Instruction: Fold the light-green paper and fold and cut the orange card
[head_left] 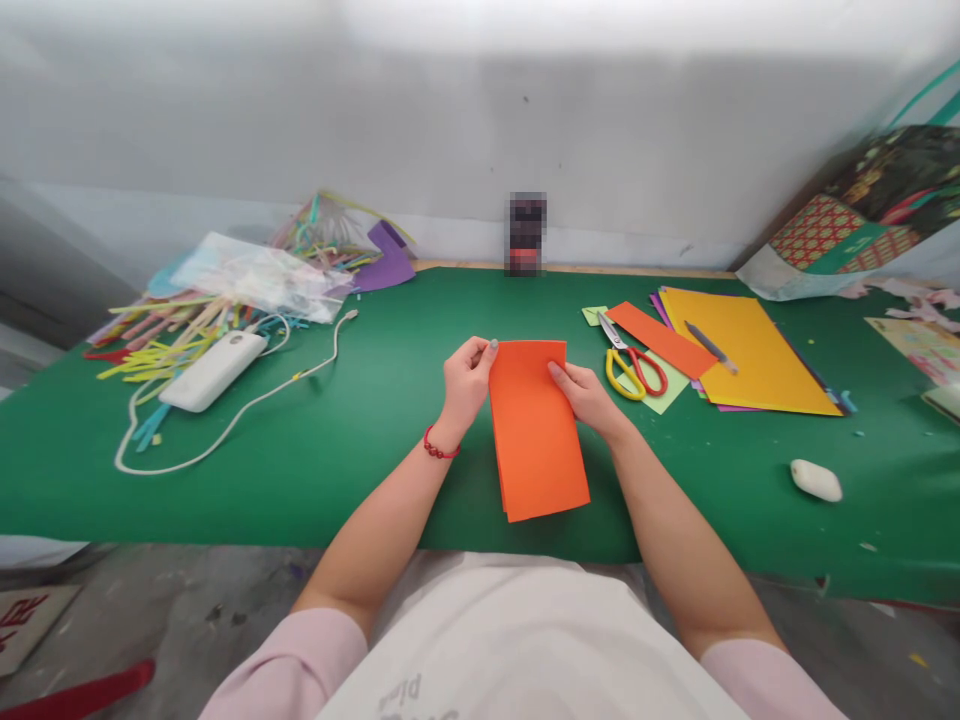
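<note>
A folded orange paper sheet [537,430] is held up over the green table [360,440], a little in front of me. My left hand [466,382] pinches its upper left corner, fingers closed on the edge. Along the upper right edge, my right hand [589,397] grips the sheet with the thumb on top. The sheet's lower end hangs toward the table's near edge.
Yellow-and-red scissors [634,362] lie just right of my hands, beside an orange strip [661,340], a yellow sheet [750,350] and a pen [711,347]. A white eraser [816,480] sits at the right. A white power bank [214,370] with its cable, straws and plastic bags crowd the left.
</note>
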